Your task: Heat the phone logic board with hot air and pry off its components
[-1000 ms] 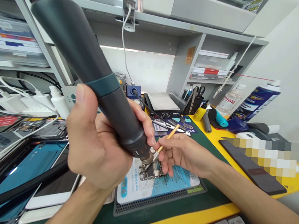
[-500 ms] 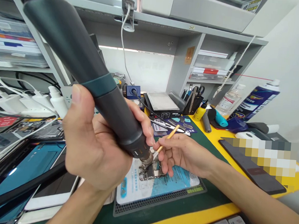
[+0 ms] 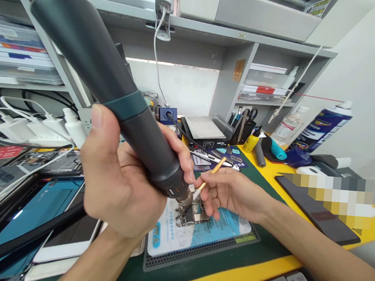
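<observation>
Upper-left grey shelving (image 3: 52, 54) is overlapped by a black tubular handpiece (image 3: 90, 50) clasped in left hand (image 3: 119, 187); gold rod (image 3: 218, 165) in right hand (image 3: 232, 191), black-handled scissors (image 3: 252, 114) in black cup (image 3: 247, 131).

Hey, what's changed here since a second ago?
The upper end of the black tool has swung slightly left in the left hand. Nothing was grasped or released; the right hand still holds the gold stick by the circuit board.
</observation>
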Demonstrator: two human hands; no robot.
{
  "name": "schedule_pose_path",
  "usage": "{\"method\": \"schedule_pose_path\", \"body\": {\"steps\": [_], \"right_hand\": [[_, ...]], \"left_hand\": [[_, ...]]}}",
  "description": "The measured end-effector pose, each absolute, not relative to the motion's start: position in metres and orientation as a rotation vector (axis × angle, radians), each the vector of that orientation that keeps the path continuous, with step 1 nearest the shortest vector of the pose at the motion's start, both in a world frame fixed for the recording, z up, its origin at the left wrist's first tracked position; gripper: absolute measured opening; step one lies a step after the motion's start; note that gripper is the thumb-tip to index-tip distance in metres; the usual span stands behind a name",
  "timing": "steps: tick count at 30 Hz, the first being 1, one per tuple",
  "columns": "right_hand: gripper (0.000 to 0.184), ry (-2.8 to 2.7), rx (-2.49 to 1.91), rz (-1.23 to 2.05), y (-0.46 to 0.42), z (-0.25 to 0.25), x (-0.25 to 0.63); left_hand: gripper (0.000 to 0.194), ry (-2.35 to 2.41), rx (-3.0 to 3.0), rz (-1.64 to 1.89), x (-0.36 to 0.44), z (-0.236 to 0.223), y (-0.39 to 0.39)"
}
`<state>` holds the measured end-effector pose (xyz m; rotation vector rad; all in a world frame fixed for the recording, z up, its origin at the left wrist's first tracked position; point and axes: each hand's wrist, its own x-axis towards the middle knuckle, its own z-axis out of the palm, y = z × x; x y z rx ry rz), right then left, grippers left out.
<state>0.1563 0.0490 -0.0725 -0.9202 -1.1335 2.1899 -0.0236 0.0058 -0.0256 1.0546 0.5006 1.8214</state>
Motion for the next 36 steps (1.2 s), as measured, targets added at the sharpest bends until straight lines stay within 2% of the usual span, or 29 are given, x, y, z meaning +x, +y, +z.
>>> {"method": "schedule_pose_path", "body": {"steps": [15, 36], "right_hand": [[0.025, -1.105, -0.940, 2.166, 0.0494, -0.0703, 0.1552], [0.026, -1.075, -0.984, 2.141, 0.0485, -0.0687, 0.1541]], "left_hand": [[0.067, 0.481, 1.041, 1.815, -0.0231, -0.0253, 0.0058], [0.069, 0.436, 1.086, 1.799, -0.0241, -0.0297, 0.0085]]}}
